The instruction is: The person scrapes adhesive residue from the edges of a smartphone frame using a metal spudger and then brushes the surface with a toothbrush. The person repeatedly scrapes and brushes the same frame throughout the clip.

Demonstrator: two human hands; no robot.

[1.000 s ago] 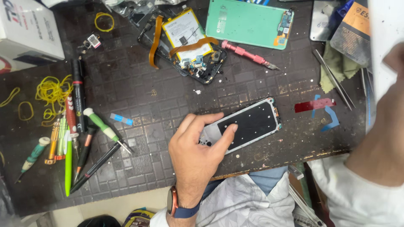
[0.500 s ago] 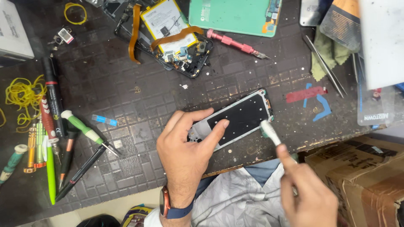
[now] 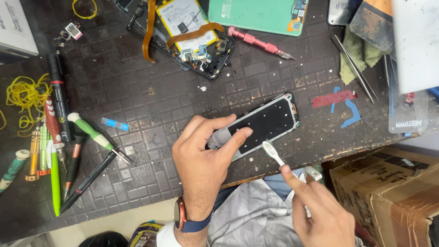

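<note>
A: What is held under the left hand (image 3: pixel 201 160)?

B: A phone frame (image 3: pixel 263 126), dark in the middle with a pale rim, is pinned flat to the dark gridded mat (image 3: pixel 151 105). The fingers are spread over its near end, and the index fingertip is pressed onto the dark panel. The frame is laid at a slant, its far end running up and away from the grip.

A: And the right hand (image 3: pixel 320 212)?

B: A white toothbrush (image 3: pixel 273 153) is pinched between its thumb and fingers. The bristled head is set at the frame's lower edge, just beside the left index fingertip; whether the bristles actually touch the frame cannot be told.

A: What is seen around the two grips?

B: Beyond the left hand, well apart, an opened phone (image 3: pixel 183 34) with orange ribbon cables is laid out, with a green back cover (image 3: pixel 258 13) just beside it and a pink screwdriver (image 3: pixel 258 42) near both. To the left of the held frame, a green-handled screwdriver (image 3: pixel 93 135) and a row of pens and drivers (image 3: pixel 50 146) are spread out. To the right of the frame, red and blue tape strips (image 3: pixel 340 103) are stuck to the mat, and tweezers (image 3: pixel 354 68) are laid above them. A cardboard box (image 3: pixel 388 192) is seen just beside the right hand.
</note>
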